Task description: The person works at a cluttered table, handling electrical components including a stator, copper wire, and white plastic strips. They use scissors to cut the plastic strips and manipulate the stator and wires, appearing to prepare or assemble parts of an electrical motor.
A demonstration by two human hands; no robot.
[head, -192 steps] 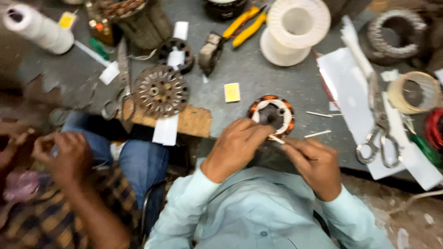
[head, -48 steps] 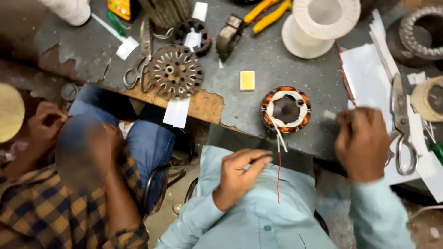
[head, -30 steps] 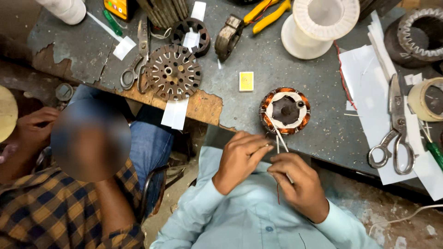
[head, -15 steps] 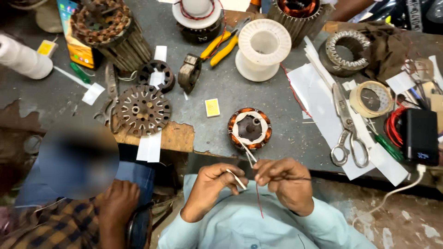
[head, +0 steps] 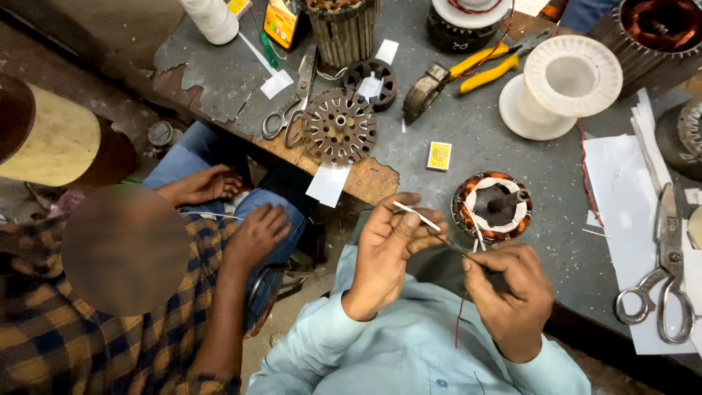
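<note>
Thin white sleeving tube (head: 417, 216) sits pinched between the thumb and fingers of the person's left hand (head: 391, 245), just in front of the grey metal workbench (head: 468, 146). The fingers of this hand are closed together on the tube.

Further left, a co-worker in a checked shirt (head: 44, 322) sits beside the bench with both hands resting on blue trousers.

On the bench above the left hand lies a round, slotted metal rotor disc (head: 339, 126), with steel scissors (head: 287, 110) just beside it and a small yellow matchbox (head: 439, 156) to its right.

A thin red wire (head: 461, 322) hangs down from between the two hands, over the pale blue shirt (head: 409, 351). The person's right hand (head: 512, 292) is curled shut, its fingertips pinching the wire close to the tube's end.

Just above the right hand stands a round motor stator with copper windings and white paper lining (head: 491, 206), near the bench edge. Beyond it are yellow-handled pliers (head: 468, 69) and a large white plastic spool (head: 563, 84). At the far right, large steel scissors (head: 662, 278) lie on white paper sheets (head: 621, 175).
</note>
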